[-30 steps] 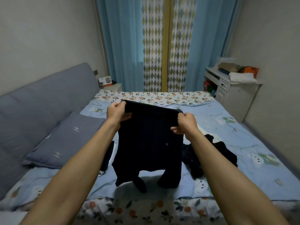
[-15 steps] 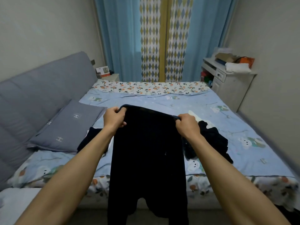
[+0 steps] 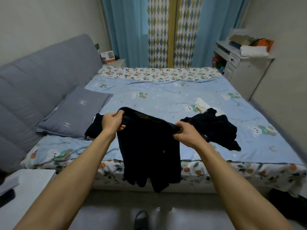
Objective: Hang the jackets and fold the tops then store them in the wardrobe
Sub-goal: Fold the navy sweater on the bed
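Observation:
A dark navy top [image 3: 149, 151] hangs in front of the bed's near edge, held up by its upper hem. My left hand [image 3: 113, 122] grips the hem's left corner and my right hand [image 3: 186, 132] grips its right corner. The sleeves dangle down past the mattress side. A second dark garment [image 3: 216, 128] lies crumpled on the bed to the right, with a white piece [image 3: 201, 104] behind it. Another dark garment [image 3: 93, 128] lies on the bed behind my left hand, partly hidden.
The bed [image 3: 166, 95] has a blue cartoon sheet and a grey pillow [image 3: 74, 113] by the grey headboard [image 3: 38, 83]. A white cabinet [image 3: 240, 70] stands at the back right, a white table [image 3: 28, 188] at the near left. A shoe [image 3: 141, 218] shows on the floor.
I have stepped back from the bed, with the view tilting down. The top came off the sheet and now hangs in front of the bed's edge, lower in view.

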Demonstrator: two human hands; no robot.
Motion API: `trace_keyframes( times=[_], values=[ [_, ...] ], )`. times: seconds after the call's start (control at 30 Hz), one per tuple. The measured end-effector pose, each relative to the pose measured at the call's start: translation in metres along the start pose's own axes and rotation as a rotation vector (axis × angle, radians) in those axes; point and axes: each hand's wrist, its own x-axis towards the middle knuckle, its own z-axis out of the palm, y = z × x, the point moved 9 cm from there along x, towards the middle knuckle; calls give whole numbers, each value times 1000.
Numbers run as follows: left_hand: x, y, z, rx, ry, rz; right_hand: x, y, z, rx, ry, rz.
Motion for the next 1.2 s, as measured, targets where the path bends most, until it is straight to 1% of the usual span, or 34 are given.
trace_keyframes(
  times=[0.07, 0.13, 0.23, 0.3, 0.33, 0.4, 0.47, 0.5, 0.57, 0.6, 0.63, 0.67, 0.7, 0.77, 0.83, 0.9, 0.93, 1.0, 1.1, 1.13, 1.2],
  values=[
    [1, -2, 4, 42, -62, 65, -1, 9, -4, -112, 147, -13],
    [0, -3, 8, 53, -115, 112, -2, 20, -7, -108, 247, 12],
    [0, -8, 15, 41, -215, 113, -7, 43, -13, 99, 354, 202],
    [0, -11, 21, -15, -296, 92, -10, 55, -7, 236, 364, 334],
    [-1, -12, 26, -37, -340, 82, -12, 60, -4, 278, 368, 373],
    [0, -16, 30, -8, -375, 81, -11, 65, -1, 305, 371, 388],
    [2, -18, 26, 12, -348, 86, -9, 58, -1, 249, 319, 350],
    [4, -18, 20, -3, -296, 91, -8, 52, -2, 213, 295, 314],
    [11, -18, 0, -122, -102, 112, -5, 38, -6, 151, 275, 191],
    [12, -22, -9, -210, -1, 104, -5, 33, -8, 109, 279, 135],
    [12, -31, -11, -283, 63, 72, -3, 31, -9, 49, 289, 83],
    [10, -40, -8, -318, 74, 20, -4, 30, -9, -9, 299, 60],
    [7, -54, 0, -311, 41, -45, -3, 38, -6, -39, 314, 76],
    [0, -76, 14, -274, -36, -153, -6, 53, -1, -42, 368, 155],
    [-3, -81, 17, -257, -21, -141, -16, 61, -3, 4, 488, 212],
    [-3, -76, 10, -219, 43, -54, -28, 68, -8, 126, 620, 286],
    [-3, -73, 8, -192, 61, -16, -32, 73, -7, 220, 643, 332],
    [-4, -74, 5, -163, 77, -14, -34, 84, 2, 341, 582, 407],
    [-4, -87, -2, -146, 115, -83, -34, 96, 10, 249, 479, 407],
    [-5, -88, -4, -103, 116, -66, -37, 96, 10, 232, 477, 397],
    [-10, -81, -6, 78, 103, 47, -44, 92, 7, 235, 534, 354]
  ],
)
